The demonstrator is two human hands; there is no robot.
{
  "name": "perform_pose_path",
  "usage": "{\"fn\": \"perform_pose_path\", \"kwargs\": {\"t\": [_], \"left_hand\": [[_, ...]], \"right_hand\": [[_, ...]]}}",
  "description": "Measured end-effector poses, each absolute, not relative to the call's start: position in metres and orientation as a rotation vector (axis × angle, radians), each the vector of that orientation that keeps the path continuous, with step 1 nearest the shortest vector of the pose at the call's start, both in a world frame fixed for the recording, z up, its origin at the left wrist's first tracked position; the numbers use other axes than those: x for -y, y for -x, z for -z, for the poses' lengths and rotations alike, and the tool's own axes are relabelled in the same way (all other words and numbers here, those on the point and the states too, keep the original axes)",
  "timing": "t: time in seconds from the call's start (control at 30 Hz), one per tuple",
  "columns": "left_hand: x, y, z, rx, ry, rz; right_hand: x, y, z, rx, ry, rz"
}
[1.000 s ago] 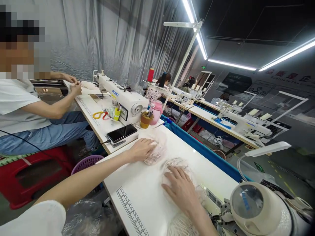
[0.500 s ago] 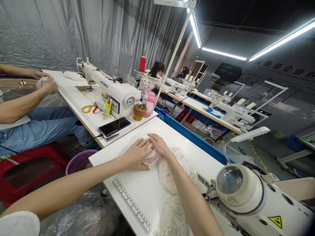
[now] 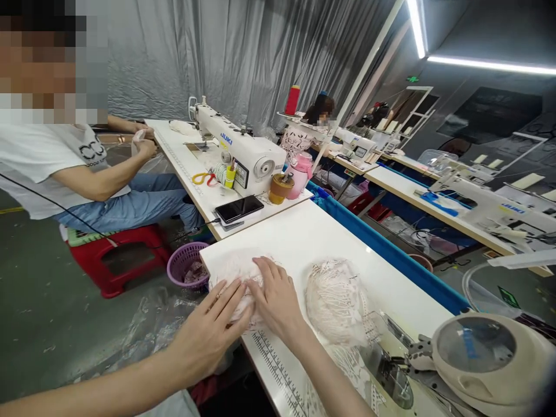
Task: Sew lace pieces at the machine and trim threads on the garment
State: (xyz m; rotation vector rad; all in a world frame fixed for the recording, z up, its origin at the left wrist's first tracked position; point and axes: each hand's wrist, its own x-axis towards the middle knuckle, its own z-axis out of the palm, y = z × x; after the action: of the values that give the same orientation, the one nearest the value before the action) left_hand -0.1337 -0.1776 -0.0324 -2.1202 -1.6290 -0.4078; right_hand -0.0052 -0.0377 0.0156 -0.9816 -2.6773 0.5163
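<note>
A white lace piece with fine dark-pink threads (image 3: 237, 265) lies bunched on the white table (image 3: 304, 231) by its left corner. My left hand (image 3: 212, 327) rests on its near side, fingers stretched out. My right hand (image 3: 278, 298) lies flat over its right side, its fingertips close to those of the left. Both hands press on the lace from above, covering much of it. To the right sits another gathered lace bundle (image 3: 334, 295), apart from my hands. More white lace (image 3: 347, 365) lies nearer me, partly behind my right forearm.
A sewing machine head (image 3: 482, 359) stands at right. A printed ruler (image 3: 278, 370) runs along the front edge. On the adjoining table are a phone (image 3: 238, 209), a cup (image 3: 281, 188), scissors (image 3: 203, 178) and a sewing machine (image 3: 243, 147). A seated co-worker (image 3: 95, 168) and purple basket (image 3: 189, 266) are left.
Both hands have moved with the lace piece towards the table's left front corner, away from the other bundle. The view has swung left, showing more of the co-worker.
</note>
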Motion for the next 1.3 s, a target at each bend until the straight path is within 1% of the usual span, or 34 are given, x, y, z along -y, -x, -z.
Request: {"fn": "perform_pose_path", "kwargs": {"t": [0.13,0.37,0.5,0.67,0.8,0.9,1.0,1.07,1.17,1.23,1.3], "left_hand": [[0.194,0.129,0.038,1.584,2.071,0.460],[0.181,0.148,0.055,1.297,2.055,0.623],[0.177,0.159,0.053,1.199,2.147,0.631],[0.171,0.181,0.039,1.267,2.393,0.715],[0.162,0.193,0.011,1.373,2.515,0.660],[0.168,0.173,-0.005,1.494,2.475,0.564],[0.181,0.141,0.004,1.693,2.227,0.350],[0.185,0.128,0.022,1.681,2.058,0.363],[0.184,0.132,0.041,1.523,1.941,0.425],[0.182,0.143,0.039,1.455,1.977,0.396],[0.182,0.152,0.026,1.463,2.104,0.353]], "right_hand": [[0.062,-0.016,-0.009,2.717,0.899,-0.494],[0.091,-0.046,0.004,2.753,0.819,-0.434],[0.098,-0.047,0.015,2.778,0.851,-0.265],[0.102,-0.036,0.014,2.738,0.995,-0.079],[0.090,-0.026,-0.004,2.804,1.012,0.028],[0.082,-0.020,-0.014,2.829,0.976,0.050],[0.084,-0.016,-0.017,2.806,0.963,0.056],[0.088,-0.016,-0.016,2.782,0.972,0.060],[0.093,-0.018,-0.013,2.759,0.974,0.063],[0.095,-0.021,-0.011,2.749,0.961,0.058],[0.095,-0.024,-0.011,2.739,0.946,0.053]]}}
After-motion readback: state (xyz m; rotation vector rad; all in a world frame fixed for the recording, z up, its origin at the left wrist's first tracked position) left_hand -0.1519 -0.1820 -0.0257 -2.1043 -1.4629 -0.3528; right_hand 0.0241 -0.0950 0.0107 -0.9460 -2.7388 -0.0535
